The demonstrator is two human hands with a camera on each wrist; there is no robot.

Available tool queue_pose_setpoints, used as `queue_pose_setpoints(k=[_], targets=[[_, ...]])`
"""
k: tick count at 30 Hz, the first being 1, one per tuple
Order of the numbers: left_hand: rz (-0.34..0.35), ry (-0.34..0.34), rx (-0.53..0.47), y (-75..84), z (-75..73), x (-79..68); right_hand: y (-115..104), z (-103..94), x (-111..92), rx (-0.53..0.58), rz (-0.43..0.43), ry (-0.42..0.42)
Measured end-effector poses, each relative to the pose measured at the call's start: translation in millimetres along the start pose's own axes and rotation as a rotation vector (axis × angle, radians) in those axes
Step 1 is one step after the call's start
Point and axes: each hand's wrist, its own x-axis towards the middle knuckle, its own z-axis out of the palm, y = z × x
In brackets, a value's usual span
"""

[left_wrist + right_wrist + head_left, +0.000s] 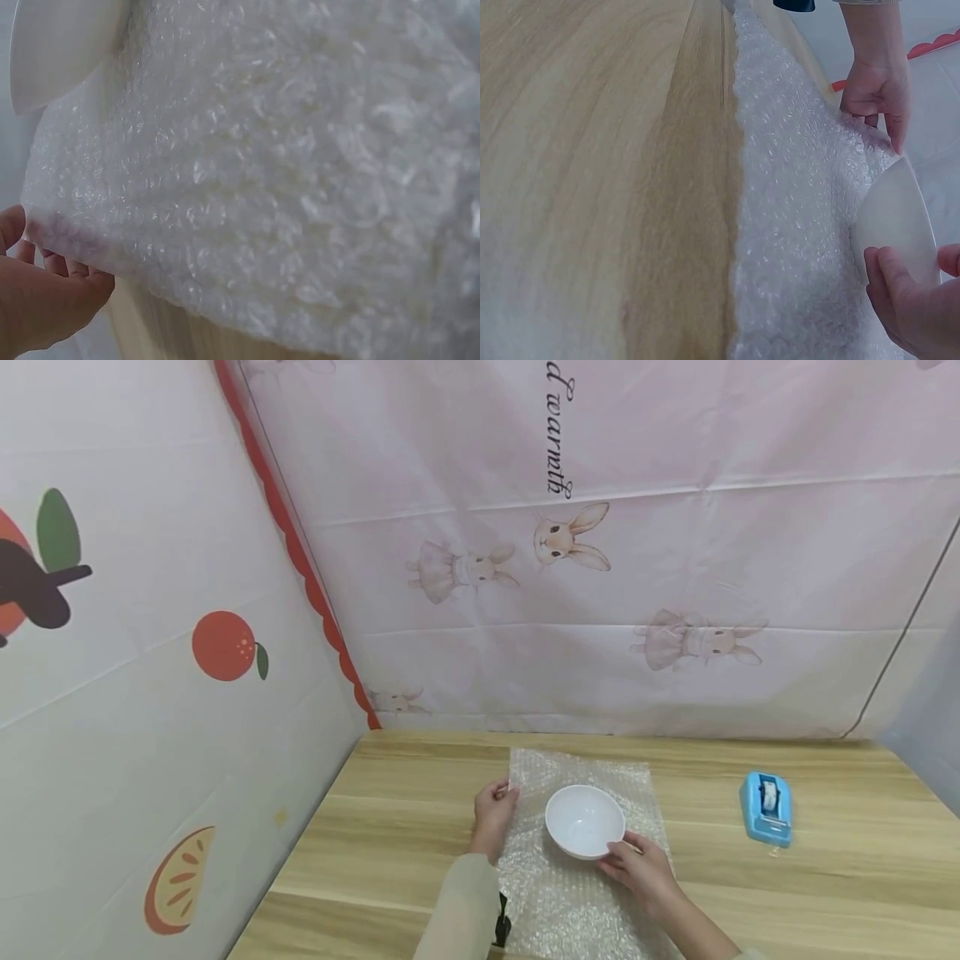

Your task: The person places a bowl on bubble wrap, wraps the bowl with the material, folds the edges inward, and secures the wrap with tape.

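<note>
A white bowl [583,820] stands upright on a sheet of bubble wrap [577,910] spread over the wooden table. My right hand [639,870] grips the bowl's near right side, thumb at the rim and fingers against the outer wall, as the right wrist view [919,304] also shows. At the sheet's left edge, my left hand [495,814] pinches the bubble wrap between thumb and fingers. In the left wrist view the fingers [56,262] lie partly under that edge, and only part of the bowl [64,49] is visible.
To the right on the wooden table [847,893] sits a blue tape dispenser [767,810] with a roll of tape. A printed cloth [600,677] hangs behind the table, and another printed sheet [247,760] lines the left side.
</note>
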Motion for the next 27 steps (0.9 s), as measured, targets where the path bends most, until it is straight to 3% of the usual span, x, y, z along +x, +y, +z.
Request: queue_pose_setpoints(k=[8,11,12,15,18,19,23,27], targets=[[0.065,0.023,0.044,6.8,6.3,1.3,0.6,-0.1,0.1,-0.002,-0.009,-0.002],[0.126,0.002,0.011,-1.0,10.2,8.1,1.3,-0.2,0.4,-0.004,-0.012,0.001],[0.192,-0.012,-0.019,-10.2,12.0,15.2,1.4,-0.2,0.4,-0.004,-0.013,0.001],[0.262,-0.027,-0.034,-15.0,15.1,19.7,1.1,0.0,0.3,-0.003,-0.015,-0.004],[0.26,-0.015,0.002,-4.8,17.2,14.4,0.4,-0.3,0.0,-0.011,-0.013,-0.009],[0.211,-0.004,0.04,6.5,16.9,6.4,0.2,-0.5,0.0,-0.015,-0.011,-0.01],[0.233,0.033,0.144,22.3,19.7,-4.8,0.2,-1.4,-0.3,-0.025,-0.007,-0.012],[0.282,0.035,0.176,26.6,20.2,-8.5,0.8,-1.3,-0.2,-0.019,-0.009,-0.013]])
